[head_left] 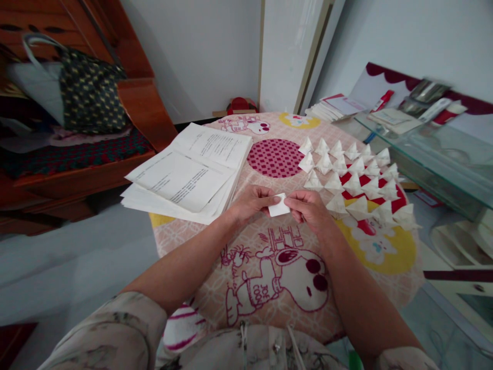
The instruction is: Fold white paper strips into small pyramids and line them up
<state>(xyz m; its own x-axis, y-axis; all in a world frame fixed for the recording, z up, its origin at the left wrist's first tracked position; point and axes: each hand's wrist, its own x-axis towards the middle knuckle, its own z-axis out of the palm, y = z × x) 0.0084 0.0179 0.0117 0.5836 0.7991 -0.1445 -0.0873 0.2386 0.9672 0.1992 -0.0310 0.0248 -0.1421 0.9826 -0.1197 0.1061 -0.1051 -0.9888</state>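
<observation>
A small folded piece of white paper [279, 206] is held up between my two hands over the round table. My left hand [256, 200] pinches its left edge. On the opposite edge, my right hand [307, 206] has thumb and fingers closed on the same paper. Just right of my right hand stand several folded paper pieces [353, 184] with pointed tips, set out in rows. To the left of my left hand lies a thick stack of printed sheets [192, 172], the top ones creased and slightly fanned.
A patterned cloth [277, 158] covers the table. At right is a glass shelf [431, 154] bearing a metal bowl [429, 91] and a red marker [382, 100]. More papers [333, 107] lie at the back right. A wooden bench [138, 103] with a dotted bag [92, 90] is at left.
</observation>
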